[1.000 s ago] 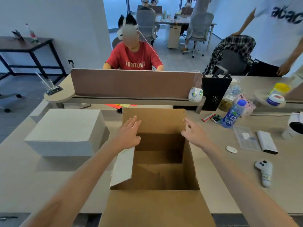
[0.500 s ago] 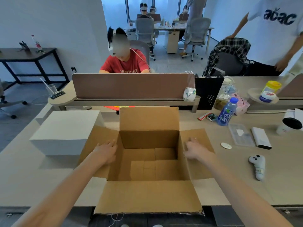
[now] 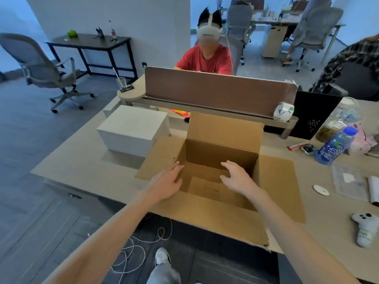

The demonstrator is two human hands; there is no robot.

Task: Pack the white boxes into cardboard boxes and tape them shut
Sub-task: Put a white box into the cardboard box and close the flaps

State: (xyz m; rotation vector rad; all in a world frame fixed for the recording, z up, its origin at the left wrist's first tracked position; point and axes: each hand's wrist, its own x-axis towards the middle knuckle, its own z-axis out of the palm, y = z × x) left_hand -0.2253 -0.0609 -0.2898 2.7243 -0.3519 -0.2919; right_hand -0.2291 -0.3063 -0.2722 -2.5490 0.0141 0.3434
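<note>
Both side flaps of the open brown cardboard box (image 3: 225,128) now lie spread flat. The left hand (image 3: 167,184) and right hand (image 3: 235,178) have left them and hover over the opening, fingers loose, holding nothing. The carton looks ready for loading; the large white box (image 3: 133,128) waits on the bench (image 3: 82,165), beyond and left of the left hand.

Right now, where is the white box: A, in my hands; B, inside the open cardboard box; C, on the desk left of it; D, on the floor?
C: the white box stands on the desk, just left of the cardboard box, whose inside is bare.
</note>
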